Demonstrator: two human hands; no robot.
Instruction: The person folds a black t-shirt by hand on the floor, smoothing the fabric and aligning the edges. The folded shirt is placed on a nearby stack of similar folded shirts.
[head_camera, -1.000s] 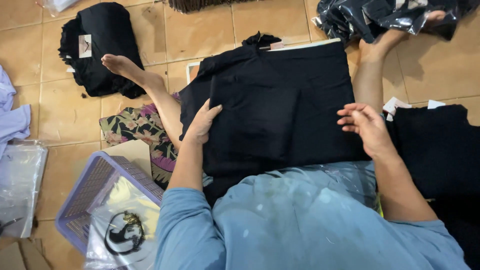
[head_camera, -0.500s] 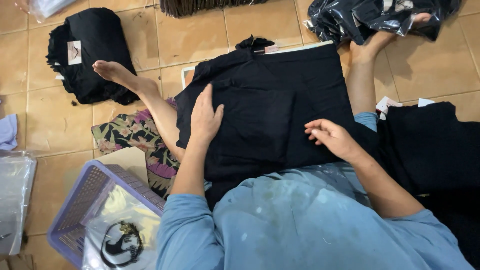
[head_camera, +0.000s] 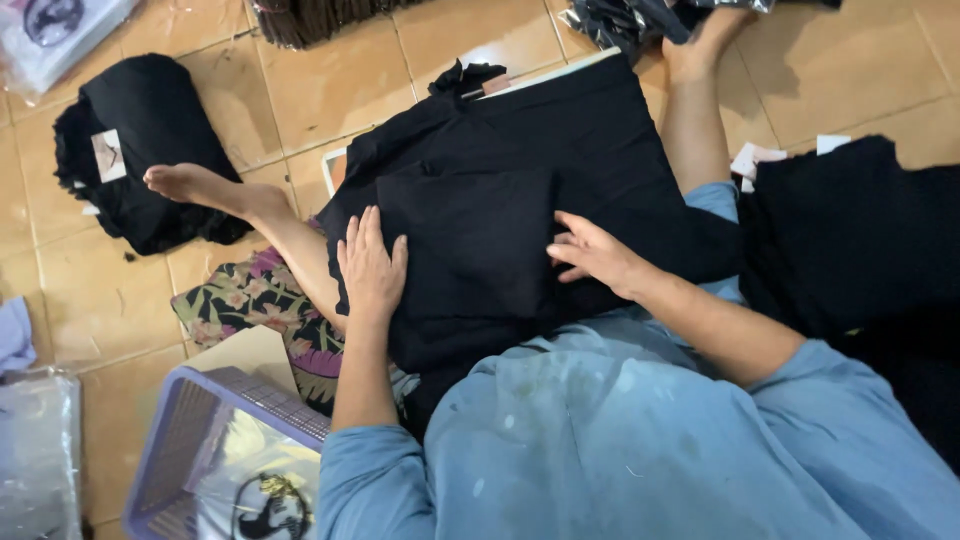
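1. Black garment (head_camera: 520, 190) spread flat across the lap and legs, on a white board (head_camera: 335, 165) over the tiled floor (head_camera: 480, 40); one panel folded in over the middle.
2. Left hand (head_camera: 370, 265) open, palm down, fingers together, pressing the garment's left edge.
3. Right hand (head_camera: 590, 255) open, fingers spread, flat on the folded panel's right edge. Gripping nothing.
4. Hands apart, folded panel between them.
5. Purple basket (head_camera: 165, 450) at lower left, bagged item inside.
6. Folded black pile (head_camera: 150, 140) upper left on floor; more black cloth (head_camera: 850, 230) at right.
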